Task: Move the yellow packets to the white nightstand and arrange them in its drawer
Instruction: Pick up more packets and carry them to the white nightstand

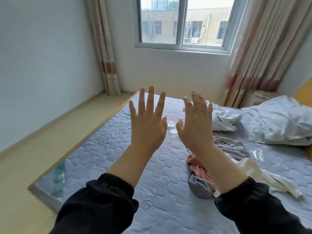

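Note:
My left hand (pixel 147 122) and my right hand (pixel 195 125) are raised side by side above the bed, backs toward me, fingers spread, holding nothing. Both arms wear dark sleeves. No yellow packets and no white nightstand show in this view. Under the hands lies a quilted blue-grey mattress (pixel 104 149).
A pink and grey cloth bundle (pixel 200 174) lies on the mattress below my right wrist, beside a white cloth (pixel 263 179). Crumpled pale bedding (pixel 276 124) fills the right side. A clear plastic piece (pixel 171 127) lies between my hands. Window (pixel 184 22) and curtains stand ahead; bare floor on the left.

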Motion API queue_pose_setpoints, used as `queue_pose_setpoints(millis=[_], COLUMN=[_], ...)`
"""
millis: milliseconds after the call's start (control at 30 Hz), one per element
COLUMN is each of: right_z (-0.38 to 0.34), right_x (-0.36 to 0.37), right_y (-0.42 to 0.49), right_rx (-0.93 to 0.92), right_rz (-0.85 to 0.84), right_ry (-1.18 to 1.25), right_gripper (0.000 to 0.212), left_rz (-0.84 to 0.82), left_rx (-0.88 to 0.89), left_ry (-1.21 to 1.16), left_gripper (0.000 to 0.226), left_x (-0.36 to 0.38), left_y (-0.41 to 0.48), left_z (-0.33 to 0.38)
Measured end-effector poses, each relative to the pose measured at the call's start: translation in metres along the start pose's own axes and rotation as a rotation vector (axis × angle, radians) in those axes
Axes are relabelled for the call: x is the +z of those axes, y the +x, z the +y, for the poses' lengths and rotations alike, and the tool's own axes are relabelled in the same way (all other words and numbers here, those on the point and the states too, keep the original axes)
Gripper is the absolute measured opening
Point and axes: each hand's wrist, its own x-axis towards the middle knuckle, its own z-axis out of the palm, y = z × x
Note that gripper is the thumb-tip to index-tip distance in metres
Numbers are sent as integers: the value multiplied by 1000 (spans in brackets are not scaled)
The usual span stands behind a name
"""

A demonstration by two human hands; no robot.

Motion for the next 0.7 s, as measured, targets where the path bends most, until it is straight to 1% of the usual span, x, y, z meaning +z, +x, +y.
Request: queue_pose_setpoints(millis=[133, 233, 300, 400, 500, 533, 600, 700], right_z=[-82, -138, -174, -233, -299, -322, -370, -436], right_x=[44, 82, 113, 156, 192, 203, 223, 253], right_y=[30, 58, 81, 121, 157, 169, 192, 219], right_rx=[-88, -129, -123, -79, -85, -102, -133, -163], right_rz=[-17, 1, 9, -9, -41, -53, -69, -46], right_ry=[54, 48, 45, 92, 115, 125, 153, 200], right_gripper=[66, 67, 67, 66, 66, 66, 66, 66], left_rz=[15, 7, -5, -30, -42, -37, -46, -76], left_rx=[-48, -21, -8, -35, 20, 14, -52, -107], left_ry=[106, 156, 195, 197, 267, 295, 330, 336], left_gripper=[74, 74, 72, 73, 77, 78, 78, 76], left_x=[-2, 8, 18, 27, 26, 23, 15, 7], left_y=[-8, 1, 15, 37, 52, 57, 65, 73], left_z=[-102, -181, -234, -309, -387, -416, -470, -538])
